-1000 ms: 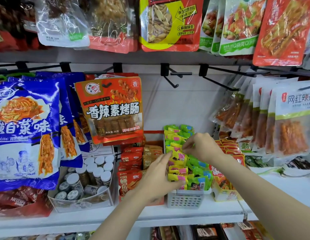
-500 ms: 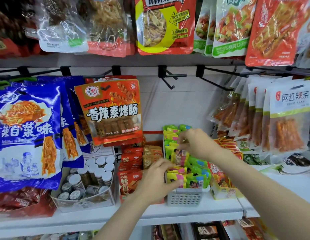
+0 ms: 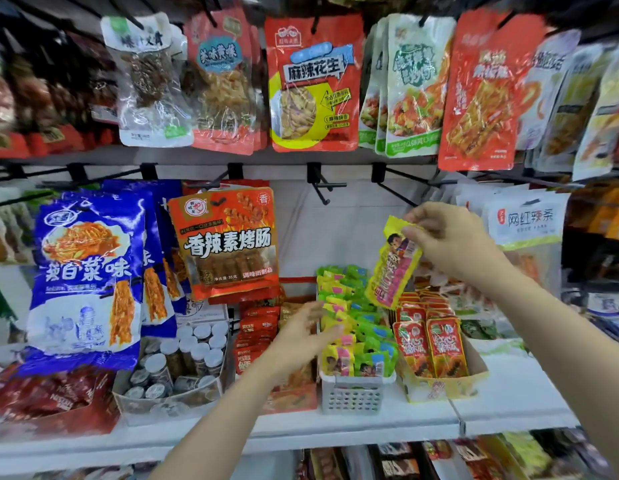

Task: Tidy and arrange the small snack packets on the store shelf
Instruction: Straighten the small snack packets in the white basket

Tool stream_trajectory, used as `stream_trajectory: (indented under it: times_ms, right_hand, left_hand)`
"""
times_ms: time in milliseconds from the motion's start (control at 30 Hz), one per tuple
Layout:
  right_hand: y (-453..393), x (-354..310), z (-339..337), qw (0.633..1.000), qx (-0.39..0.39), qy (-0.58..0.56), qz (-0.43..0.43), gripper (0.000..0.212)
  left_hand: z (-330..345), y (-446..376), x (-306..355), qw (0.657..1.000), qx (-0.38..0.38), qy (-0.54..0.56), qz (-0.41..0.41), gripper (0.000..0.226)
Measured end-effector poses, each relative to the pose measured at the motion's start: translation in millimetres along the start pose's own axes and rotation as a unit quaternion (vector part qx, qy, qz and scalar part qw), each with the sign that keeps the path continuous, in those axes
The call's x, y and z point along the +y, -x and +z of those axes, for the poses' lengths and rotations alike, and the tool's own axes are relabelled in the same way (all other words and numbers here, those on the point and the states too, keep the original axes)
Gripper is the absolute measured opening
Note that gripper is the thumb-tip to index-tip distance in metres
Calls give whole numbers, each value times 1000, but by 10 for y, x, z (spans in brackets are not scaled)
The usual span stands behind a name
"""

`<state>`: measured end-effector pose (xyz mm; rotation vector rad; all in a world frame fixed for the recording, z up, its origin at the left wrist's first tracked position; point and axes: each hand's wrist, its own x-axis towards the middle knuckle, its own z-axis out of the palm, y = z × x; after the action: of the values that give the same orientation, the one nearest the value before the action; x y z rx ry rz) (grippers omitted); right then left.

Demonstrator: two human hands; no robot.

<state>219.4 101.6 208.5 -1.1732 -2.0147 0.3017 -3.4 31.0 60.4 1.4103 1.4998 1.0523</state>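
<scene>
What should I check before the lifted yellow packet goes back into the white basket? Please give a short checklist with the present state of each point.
1. Grip on the packet: ok. The right hand pinches the yellow snack packet at its top edge.
2. Packet free of the row: ok. It hangs above the white basket, touching no other packet.
3. Left hand ready: ok. Its fingers rest at the yellow and green packets in the basket; it is blurred, so a grip cannot be told.
4. Open slot in the row: cannot tell. The packets stand packed closely.
5. Neighbours out of the way: ok. The red packets stay in their own cardboard box, beside the basket.
</scene>
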Motion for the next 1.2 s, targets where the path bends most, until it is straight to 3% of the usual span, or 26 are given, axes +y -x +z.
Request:
stream_trajectory:
  times_ms: [167, 267, 333, 467, 633, 900, 967, 1000, 1100, 1167, 1200]
  right_hand:
    - [7, -240, -79, 996, -44, -71, -15, 3]
    - [-8, -397, -116, 987, -76, -140, -36, 13]
    - [-43, -446, -129, 988, -54, -134, -45, 15]
    - [-101, -409, -103, 996, 5, -89, -28, 2]
    - [-50, -315, -27, 997, 31, -72, 6, 17]
    - [-6, -344, 22, 995, 11, -98, 23, 18]
    - [9, -376, 27, 988, 4, -148, 37, 15]
    - [26, -398, 37, 982, -3, -184, 42, 14]
    - [97, -457, 99, 955, -16, -292, 48, 15]
    - [134, -475, 144, 932, -29, -357, 49, 15]
    - [148, -482, 163, 925, -31, -375, 50, 14]
  left_hand:
    - [-113, 212, 284, 995, 12, 65, 76, 57]
    - [-125, 364, 413, 990, -3, 91, 111, 43]
    - [-112, 468, 457, 985, 14, 129, 109, 26]
    - [-53, 681, 484, 974, 19, 209, 83, 19]
    - [-64, 821, 438, 960, -35, 269, 69, 54]
    - [-110, 871, 375, 943, -44, 327, 49, 37]
    - [-121, 859, 378, 925, -36, 378, 25, 36]
    - [-133, 849, 383, 906, -50, 419, -2, 47]
    - [-145, 861, 472, 822, -107, 555, -63, 69]
    - [-138, 846, 512, 780, -123, 610, -70, 59]
    - [-137, 835, 513, 775, -127, 616, -67, 52]
